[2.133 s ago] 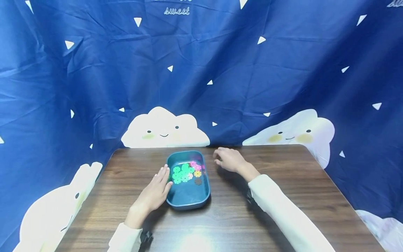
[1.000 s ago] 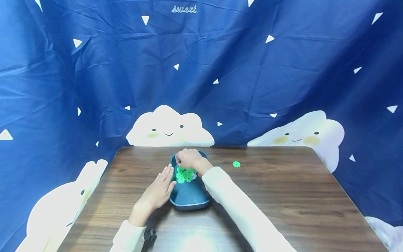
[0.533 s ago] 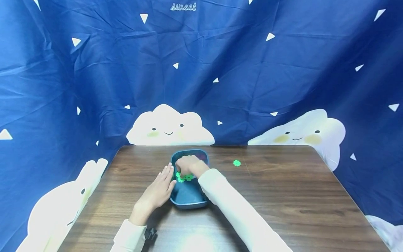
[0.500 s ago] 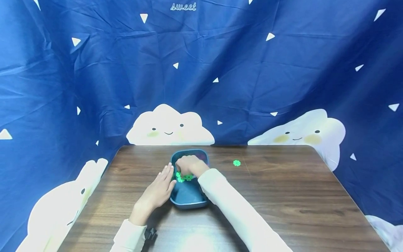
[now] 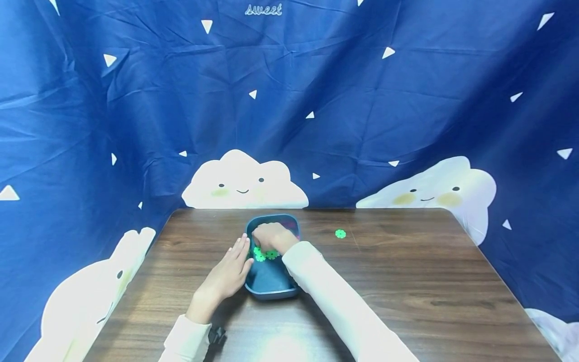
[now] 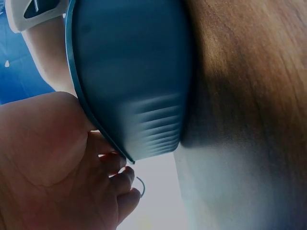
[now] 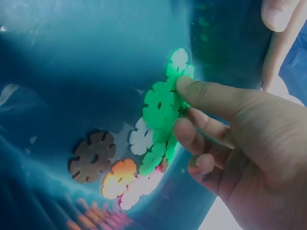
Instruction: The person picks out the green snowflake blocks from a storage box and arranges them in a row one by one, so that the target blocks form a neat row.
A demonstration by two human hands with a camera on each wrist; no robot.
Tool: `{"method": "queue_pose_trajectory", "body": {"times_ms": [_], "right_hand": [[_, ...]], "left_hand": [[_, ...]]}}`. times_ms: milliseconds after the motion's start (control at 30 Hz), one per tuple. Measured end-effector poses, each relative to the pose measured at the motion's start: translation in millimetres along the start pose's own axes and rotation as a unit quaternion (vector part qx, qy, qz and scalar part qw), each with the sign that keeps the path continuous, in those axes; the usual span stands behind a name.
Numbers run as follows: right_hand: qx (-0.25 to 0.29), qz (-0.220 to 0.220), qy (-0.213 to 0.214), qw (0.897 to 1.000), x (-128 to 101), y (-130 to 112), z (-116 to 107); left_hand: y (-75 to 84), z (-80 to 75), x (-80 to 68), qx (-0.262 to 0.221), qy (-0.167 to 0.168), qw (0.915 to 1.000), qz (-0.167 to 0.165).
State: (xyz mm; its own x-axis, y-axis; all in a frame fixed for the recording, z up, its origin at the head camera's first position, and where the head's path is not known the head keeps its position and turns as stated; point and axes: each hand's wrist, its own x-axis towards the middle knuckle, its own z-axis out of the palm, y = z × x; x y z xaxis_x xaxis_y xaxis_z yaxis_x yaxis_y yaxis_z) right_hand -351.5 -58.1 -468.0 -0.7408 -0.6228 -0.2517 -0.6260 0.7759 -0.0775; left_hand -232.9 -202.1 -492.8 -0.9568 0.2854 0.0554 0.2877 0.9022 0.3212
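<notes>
A dark teal plastic box (image 5: 271, 286) holds several snowflake-disc building pieces. My left hand (image 5: 226, 274) lies along the box's left rim, fingers straight; its wrist view shows the palm beside the box wall (image 6: 129, 76). My right hand (image 5: 273, 237) reaches down inside, covering most of the pieces from the head view. In the right wrist view, its thumb and curled fingers pinch a green snowflake disc (image 7: 180, 86) at the edge of a green cluster (image 7: 159, 108). White (image 7: 140, 138), orange (image 7: 120, 178), brown (image 7: 93, 155) and pink discs (image 7: 139, 189) lie beside the cluster.
One green disc (image 5: 340, 234) lies on the wooden table (image 5: 407, 271), right of the box near the back edge. Behind the table hangs a blue cloth (image 5: 289, 100) with white clouds and triangles. The right forearm (image 5: 334, 296) crosses over the box's right side.
My right hand has gone from the table, right of the box, into it, then slightly nearer me among the pieces. A green disc now shows on the table. The left hand stays at the rim.
</notes>
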Motion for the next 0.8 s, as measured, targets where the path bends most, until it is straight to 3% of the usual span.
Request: {"method": "queue_pose_trajectory", "body": {"times_ms": [600, 800], "right_hand": [[0.033, -0.003, -0.026, 0.999, -1.7, -2.2, -1.3], [0.018, -0.008, -0.026, 0.999, -3.9, -4.2, -3.4]], "left_hand": [[2.4, -2.4, -0.4, -0.005, -0.004, 1.0000, -0.003], [1.4, -0.8, -0.6, -0.006, 0.004, 1.0000, 0.002]]}}
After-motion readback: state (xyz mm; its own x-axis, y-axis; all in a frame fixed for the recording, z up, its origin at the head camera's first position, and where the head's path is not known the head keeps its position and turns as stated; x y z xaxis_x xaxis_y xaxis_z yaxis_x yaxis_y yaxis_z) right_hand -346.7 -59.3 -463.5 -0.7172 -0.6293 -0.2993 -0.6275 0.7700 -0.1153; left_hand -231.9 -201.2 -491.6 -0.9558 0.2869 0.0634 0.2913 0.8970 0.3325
